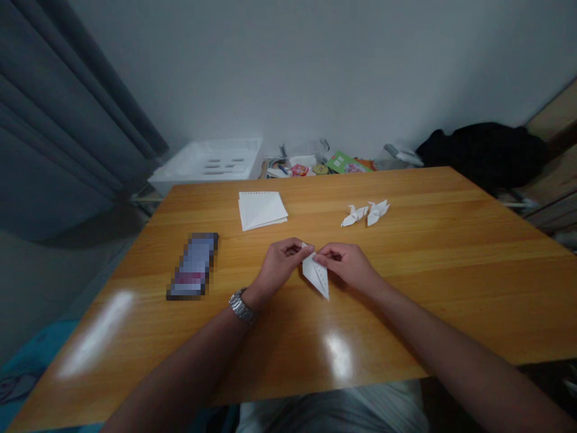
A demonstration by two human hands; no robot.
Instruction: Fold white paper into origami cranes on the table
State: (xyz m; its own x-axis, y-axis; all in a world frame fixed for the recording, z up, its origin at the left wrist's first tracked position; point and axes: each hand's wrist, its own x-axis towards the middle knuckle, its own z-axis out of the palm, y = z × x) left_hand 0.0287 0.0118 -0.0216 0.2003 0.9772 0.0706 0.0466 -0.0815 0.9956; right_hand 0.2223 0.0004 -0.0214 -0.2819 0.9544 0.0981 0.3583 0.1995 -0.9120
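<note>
Between my hands is a folded piece of white paper point(317, 275), narrow and kite-shaped, its long point aimed down toward me. My left hand point(283, 260) pinches its upper left edge between thumb and fingers; a metal-band watch point(242, 307) is on that wrist. On the other side, my right hand point(347, 262) grips the upper right edge, thumb on the front face. The fingertips behind the paper are hidden. Farther back to the right, two folded paper cranes point(354, 215) stand side by side on the wooden table point(433, 264).
A small stack of white paper sheets point(262, 210) lies behind my left hand. To the left rests a phone point(193, 266), its screen blurred out. Beyond the far edge are a white plastic bin point(211, 161), a green booklet point(347, 162) and a black cloth item point(484, 153).
</note>
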